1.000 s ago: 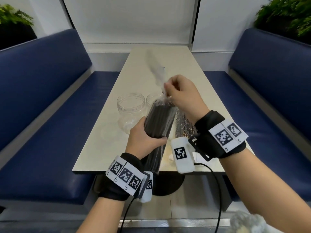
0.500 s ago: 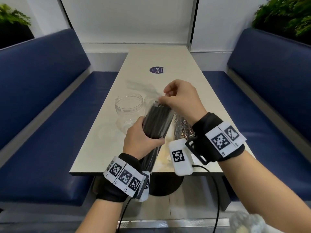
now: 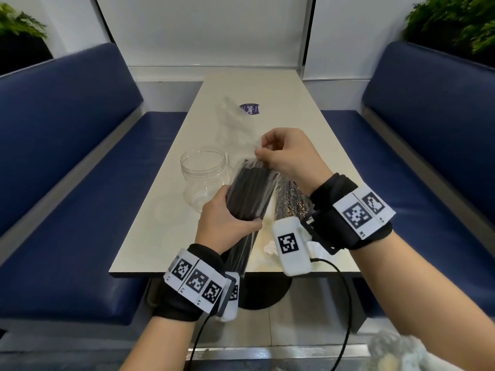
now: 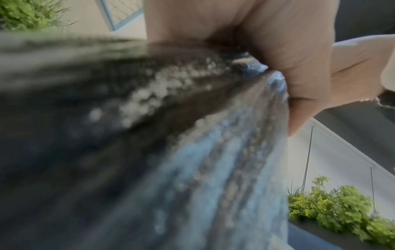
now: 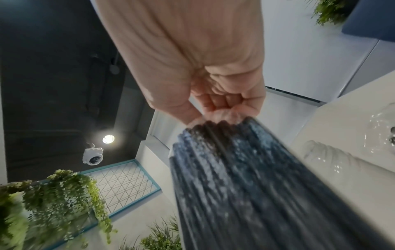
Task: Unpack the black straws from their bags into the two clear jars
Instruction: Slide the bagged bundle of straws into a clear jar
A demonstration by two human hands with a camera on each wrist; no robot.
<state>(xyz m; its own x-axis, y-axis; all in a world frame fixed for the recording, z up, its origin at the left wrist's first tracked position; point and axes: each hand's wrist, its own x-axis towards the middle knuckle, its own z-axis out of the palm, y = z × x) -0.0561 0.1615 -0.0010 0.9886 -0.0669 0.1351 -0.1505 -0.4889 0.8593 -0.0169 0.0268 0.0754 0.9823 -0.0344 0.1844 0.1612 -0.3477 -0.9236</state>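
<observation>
Two hands worked one bag of black straws [image 3: 250, 194] over the near part of the table [image 3: 150, 231]. Left hand [image 3: 226, 223] wrapped around the bag's middle, thumb across the front, holding it tilted with the top leaning away. Right hand [image 3: 288, 153] pinched the clear plastic at the bag's top end, thumb and forefinger together on the film, other fingers curled in. Loose plastic [image 3: 233, 124] stuck up past the pinch, blurred. Right wrist view showed the fingers [image 5: 222, 101] folded into the palm just above the straw ends [image 5: 215, 130]. Left wrist view was mostly blurred bag [image 4: 149, 135], thumb [image 4: 299, 84] pressed on it.

Second straw bag [image 3: 290, 200] lay on the table just right of the held one, partly behind the right wrist. Clear jar [image 3: 203, 172] stood open left of the held bag, nothing visible in it. Second jar [image 3: 233, 163] showed only as a rim sliver between the first jar and the bag. Purple sticker [image 3: 249, 109] sat farther up the table. Blue benches [image 3: 67, 145] on both sides.
</observation>
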